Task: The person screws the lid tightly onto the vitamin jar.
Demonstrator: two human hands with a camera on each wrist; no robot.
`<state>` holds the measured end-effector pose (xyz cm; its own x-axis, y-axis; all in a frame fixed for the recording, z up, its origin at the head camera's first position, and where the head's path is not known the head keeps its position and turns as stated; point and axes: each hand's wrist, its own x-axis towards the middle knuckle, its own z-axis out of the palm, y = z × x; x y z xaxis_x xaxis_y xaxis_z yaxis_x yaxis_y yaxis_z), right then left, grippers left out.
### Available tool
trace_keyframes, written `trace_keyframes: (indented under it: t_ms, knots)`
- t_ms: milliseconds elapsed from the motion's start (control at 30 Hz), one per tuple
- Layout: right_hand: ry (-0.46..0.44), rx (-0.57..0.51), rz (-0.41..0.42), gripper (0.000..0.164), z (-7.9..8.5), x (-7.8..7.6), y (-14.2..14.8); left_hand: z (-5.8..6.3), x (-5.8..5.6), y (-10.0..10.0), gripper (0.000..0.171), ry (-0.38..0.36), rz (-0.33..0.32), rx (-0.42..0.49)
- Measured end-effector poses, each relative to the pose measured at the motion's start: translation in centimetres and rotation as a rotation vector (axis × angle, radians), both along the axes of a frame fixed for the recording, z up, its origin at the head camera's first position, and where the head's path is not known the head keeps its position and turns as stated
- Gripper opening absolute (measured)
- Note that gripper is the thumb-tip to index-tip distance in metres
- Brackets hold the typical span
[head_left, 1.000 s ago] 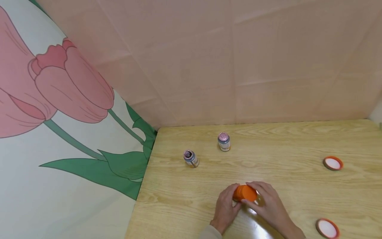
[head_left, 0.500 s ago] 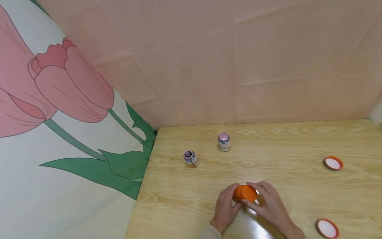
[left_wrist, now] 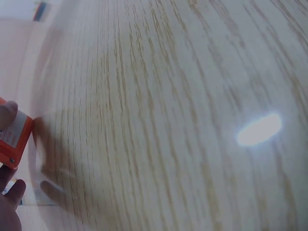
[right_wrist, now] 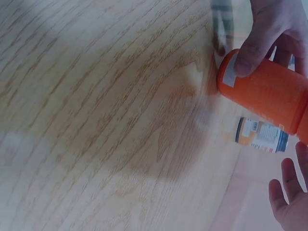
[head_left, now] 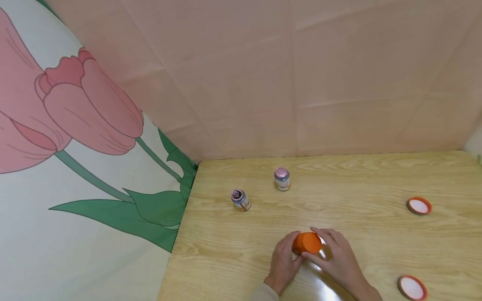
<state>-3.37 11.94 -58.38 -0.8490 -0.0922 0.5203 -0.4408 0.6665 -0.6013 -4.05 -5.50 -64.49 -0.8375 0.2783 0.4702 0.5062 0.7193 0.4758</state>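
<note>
1. Orange bottle, head view: it is held tilted low in the view, its round orange cap turned toward the right hand. The left hand grips the body between thumb and fingers, with a light sleeve at its wrist. The right hand pinches the cap, thumb at the lower edge and fingertips at the upper. Whether the bottle's base touches the wood-grain table cannot be told.

2. Head view, around the hands: two small jars stand beyond them, a jar with a broken foil seal nearer and a jar with a whole pink seal farther back. Two orange-rimmed lids with white insides lie on the right, a far lid and a near lid. Behind rise a pinkish cloth and a tulip-printed panel.

3. Left wrist view: only part of the bottle shows, at the left edge, with the left thumb pressed on its white label. More fingertips appear below; whose they are cannot be told. Table grain fills most of the rest.

4. Right wrist view: the bottle slants in at the upper right, the left thumb across it near the label and other fingers curling behind. The right hand is cut off by the frame, one finger at the cap, the others parted. Past the bottle stands a small jar with an orange-and-white label; which of the two cannot be told.
</note>
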Motion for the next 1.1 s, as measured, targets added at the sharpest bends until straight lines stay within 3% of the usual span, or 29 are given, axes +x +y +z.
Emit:
trace_keyframes:
  t_ms: [267,567,867,1100]
  knots:
    - [-0.030,-0.011,-0.001,0.078,-0.4,0.4,1.1,-0.2,0.3,-0.4,0.070,-0.081,0.047,0.056]
    - [-0.057,-0.042,-0.039,0.077,-0.4,0.7,2.5,-0.4,0.9,-1.9,0.071,-0.324,0.163,0.155]
    - [-0.050,-0.037,-0.040,0.073,-0.6,0.9,3.7,-0.2,1.3,-3.5,0.072,-0.275,0.257,0.141]
    - [-0.043,-0.047,-0.050,0.072,-0.9,1.2,4.7,-0.3,1.7,-5.2,0.073,-0.333,0.357,0.171]
